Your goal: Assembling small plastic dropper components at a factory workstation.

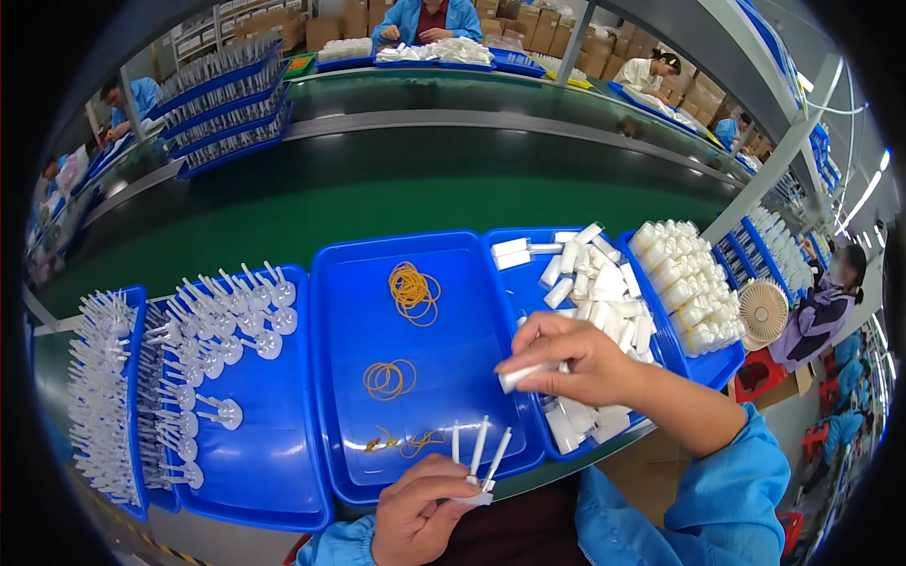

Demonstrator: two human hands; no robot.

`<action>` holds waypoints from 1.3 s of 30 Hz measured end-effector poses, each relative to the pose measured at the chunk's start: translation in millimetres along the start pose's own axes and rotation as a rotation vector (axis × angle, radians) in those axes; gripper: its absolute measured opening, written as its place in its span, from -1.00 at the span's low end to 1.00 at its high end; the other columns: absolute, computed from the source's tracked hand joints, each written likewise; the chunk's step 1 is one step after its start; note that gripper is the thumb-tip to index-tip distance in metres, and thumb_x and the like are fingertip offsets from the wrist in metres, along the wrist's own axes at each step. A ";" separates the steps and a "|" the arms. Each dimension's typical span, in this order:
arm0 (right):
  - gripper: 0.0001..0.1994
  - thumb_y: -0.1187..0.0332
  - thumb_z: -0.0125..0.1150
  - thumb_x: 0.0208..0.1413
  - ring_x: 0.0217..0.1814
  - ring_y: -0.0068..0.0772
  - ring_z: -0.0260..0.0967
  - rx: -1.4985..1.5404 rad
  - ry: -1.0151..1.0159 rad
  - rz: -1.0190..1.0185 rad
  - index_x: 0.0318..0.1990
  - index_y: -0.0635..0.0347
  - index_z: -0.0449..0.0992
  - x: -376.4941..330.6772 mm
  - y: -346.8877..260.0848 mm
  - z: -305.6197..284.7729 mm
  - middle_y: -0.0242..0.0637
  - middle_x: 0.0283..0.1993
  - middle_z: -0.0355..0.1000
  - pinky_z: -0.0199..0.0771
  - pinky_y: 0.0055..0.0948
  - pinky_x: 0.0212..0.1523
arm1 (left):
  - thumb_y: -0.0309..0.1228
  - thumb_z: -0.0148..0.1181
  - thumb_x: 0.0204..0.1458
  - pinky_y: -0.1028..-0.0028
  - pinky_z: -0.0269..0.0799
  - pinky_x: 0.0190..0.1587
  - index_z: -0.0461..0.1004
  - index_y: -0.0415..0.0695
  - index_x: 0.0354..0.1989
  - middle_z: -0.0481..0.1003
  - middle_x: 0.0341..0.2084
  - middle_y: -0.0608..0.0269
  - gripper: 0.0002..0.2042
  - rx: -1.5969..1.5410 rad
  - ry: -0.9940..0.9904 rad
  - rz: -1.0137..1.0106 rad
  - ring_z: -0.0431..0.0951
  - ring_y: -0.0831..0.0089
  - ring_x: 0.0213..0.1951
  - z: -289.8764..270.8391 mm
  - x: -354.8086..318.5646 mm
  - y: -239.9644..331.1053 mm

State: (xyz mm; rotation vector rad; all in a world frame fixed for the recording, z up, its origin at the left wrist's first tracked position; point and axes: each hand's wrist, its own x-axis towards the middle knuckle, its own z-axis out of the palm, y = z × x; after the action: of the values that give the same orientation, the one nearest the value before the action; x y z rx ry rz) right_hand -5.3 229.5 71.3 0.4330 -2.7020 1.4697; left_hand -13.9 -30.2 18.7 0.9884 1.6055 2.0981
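My left hand (420,509) is closed around several thin white stems (480,445), which stick up from a flat whitish base at my fingertips. My right hand (576,358) pinches a small white tube-like piece (528,376), held tilted above the edge between two trays. Beneath and beyond it, a blue tray (505,283) carries a heap of similar white pieces (613,292). In front of me the middle blue tray (354,283) holds a pile of yellow rubber bands (411,291), a smaller group of bands (389,379) and some tangled ones (406,441).
At left, a blue tray (274,415) holds clear discs with upright stems (222,325); more stems (99,396) fill trays beside it. Bundled white pieces (689,288) and a round beige fan (763,312) stand right. A green conveyor (453,189) runs behind; co-workers (429,24) sit across.
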 end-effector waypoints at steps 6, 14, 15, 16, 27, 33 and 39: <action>-0.83 0.53 0.25 -0.05 -0.13 -0.49 0.32 0.716 -0.028 0.282 -0.26 0.28 0.52 -15.7 -2.4 8.7 -0.26 -0.20 0.34 0.33 -0.52 -0.10 | -0.63 0.13 -0.07 0.40 0.33 -0.28 0.46 -0.24 -0.37 0.46 -0.42 0.12 -0.91 0.126 -0.066 0.116 0.44 0.27 -0.36 9.3 19.5 2.1; -0.88 0.51 0.19 -0.01 -0.21 -0.49 0.35 0.174 -0.140 0.092 -0.27 0.24 0.50 -15.5 -12.4 -0.2 -0.31 -0.27 0.38 0.34 -0.55 -0.18 | -0.57 0.14 -0.02 0.48 0.37 -0.36 0.47 -0.25 -0.36 0.49 -0.45 0.09 -0.94 -0.030 -0.102 -0.081 0.46 0.39 -0.44 9.3 15.3 -9.1; -0.88 0.51 0.19 0.00 -0.21 -0.47 0.35 0.150 -0.152 0.099 -0.27 0.23 0.50 -17.6 -19.7 0.1 -0.31 -0.27 0.38 0.33 -0.54 -0.19 | -0.57 0.14 -0.03 0.47 0.37 -0.36 0.47 -0.25 -0.36 0.49 -0.45 0.10 -0.94 -0.030 -0.123 -0.095 0.46 0.38 -0.44 8.0 15.5 -11.2; -0.89 0.51 0.18 0.00 -0.22 -0.45 0.35 0.126 -0.164 0.106 -0.27 0.22 0.50 -19.0 -22.9 0.6 -0.30 -0.28 0.38 0.33 -0.54 -0.20 | -0.57 0.14 -0.03 0.46 0.37 -0.36 0.47 -0.25 -0.37 0.49 -0.45 0.11 -0.94 -0.031 -0.145 -0.109 0.46 0.37 -0.44 7.0 16.0 -12.4; -0.93 0.48 0.15 0.02 -0.28 -0.41 0.33 0.214 -0.149 0.108 -0.31 0.21 0.48 -21.7 -22.7 5.0 -0.29 -0.36 0.34 0.31 -0.51 -0.29 | -0.63 0.15 -0.10 0.42 0.35 -0.29 0.47 -0.21 -0.39 0.45 -0.38 0.11 -0.91 0.232 -0.250 0.198 0.44 0.29 -0.38 11.4 18.3 -13.5; -0.94 0.49 0.14 0.01 -0.31 -0.26 0.31 0.243 -0.222 0.026 -0.33 0.19 0.46 -21.5 -28.3 19.1 -0.24 -0.38 0.30 0.31 -0.42 -0.39 | -0.57 0.19 -0.08 0.45 0.40 -0.40 0.38 -0.21 -0.28 0.42 -0.40 0.11 -0.82 0.207 -0.024 0.198 0.44 0.41 -0.46 23.3 13.8 -25.2; -0.83 0.38 0.07 0.11 -0.25 -0.32 0.32 0.292 -0.332 0.040 -0.18 0.21 0.35 -6.4 -26.0 25.9 -0.25 -0.29 0.30 0.31 -0.44 -0.22 | -0.67 0.15 -0.10 0.48 0.35 -0.21 0.34 -0.22 -0.28 0.31 -0.16 0.10 -0.79 0.029 -0.027 0.001 0.40 0.36 -0.25 11.0 11.6 -18.3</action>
State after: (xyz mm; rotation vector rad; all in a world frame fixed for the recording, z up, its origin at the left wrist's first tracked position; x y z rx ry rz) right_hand 10.2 196.1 77.2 0.6965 -2.7461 1.9743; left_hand -17.4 -9.3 6.8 1.0224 1.6273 2.0589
